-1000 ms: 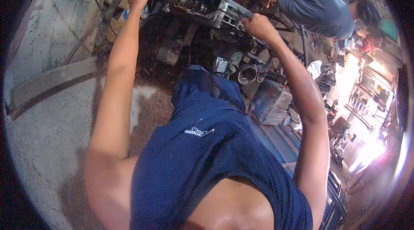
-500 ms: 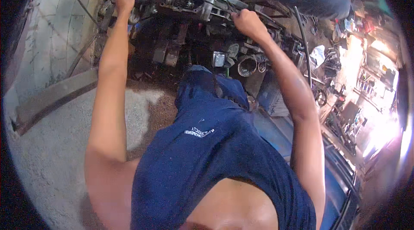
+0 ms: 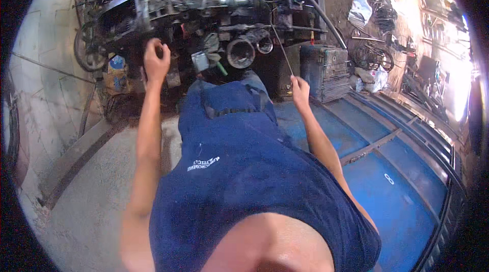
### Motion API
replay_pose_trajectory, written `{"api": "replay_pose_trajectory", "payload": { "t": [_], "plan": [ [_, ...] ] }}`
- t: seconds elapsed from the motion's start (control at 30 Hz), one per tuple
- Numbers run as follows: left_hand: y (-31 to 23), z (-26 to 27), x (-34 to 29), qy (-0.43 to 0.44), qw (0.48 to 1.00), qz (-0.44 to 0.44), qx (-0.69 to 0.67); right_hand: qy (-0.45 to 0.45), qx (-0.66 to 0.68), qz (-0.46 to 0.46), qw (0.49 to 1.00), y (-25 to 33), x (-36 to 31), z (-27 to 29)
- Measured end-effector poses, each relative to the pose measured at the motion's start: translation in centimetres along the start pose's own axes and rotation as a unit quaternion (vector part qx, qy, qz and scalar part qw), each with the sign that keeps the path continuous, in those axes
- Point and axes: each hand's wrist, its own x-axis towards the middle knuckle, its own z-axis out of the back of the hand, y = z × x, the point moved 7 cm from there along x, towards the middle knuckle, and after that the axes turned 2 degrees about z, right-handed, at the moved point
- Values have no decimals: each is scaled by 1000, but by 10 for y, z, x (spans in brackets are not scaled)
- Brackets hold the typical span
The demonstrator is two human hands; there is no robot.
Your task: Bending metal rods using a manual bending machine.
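Observation:
A long, dark, greasy machine that looks like a lathe (image 3: 204,3) stretches across the far side. My left hand (image 3: 157,59) hovers in front of its left part, fingers loosely curled with a gap at the thumb. It is slightly blurred, and nothing shows in it. My right hand (image 3: 300,90) is closed around the lower end of a thin metal rod (image 3: 283,50). That rod slants up and left to the machine's front, where its far tip is hard to make out among the parts.
Two round metal tins (image 3: 240,54) and a grey rag (image 3: 212,42) sit on the machine's near side. A dark metal cabinet (image 3: 326,70) stands right of them, beside blue panels (image 3: 407,190). A pale pole (image 3: 313,7) crosses at upper right. A cardboard box (image 3: 117,82) lies left.
The view has swung rightward along the machine. Both hands have drawn back from it. The thin rod now shows in my right hand. The other person has left the view.

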Motion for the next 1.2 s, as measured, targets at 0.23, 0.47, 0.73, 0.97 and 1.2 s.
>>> {"api": "replay_pose_trajectory", "payload": {
  "t": [0.23,0.47,0.73,0.97,1.2],
  "plan": [
    [-22,-122,-120,174,974,128,61,-31,-1,-61,998,-135,44,21],
    [-4,-224,-180,397,840,338,151,-163,1,66,984,-168,171,11],
    [24,-266,-221,184,771,601,-101,-201,-59,-4,978,-128,240,18],
    [54,-269,-242,51,703,664,-248,110,117,344,925,1,159,6],
    [46,-256,-224,68,620,668,-405,-163,-2,467,869,168,194,102]
  ]
}}
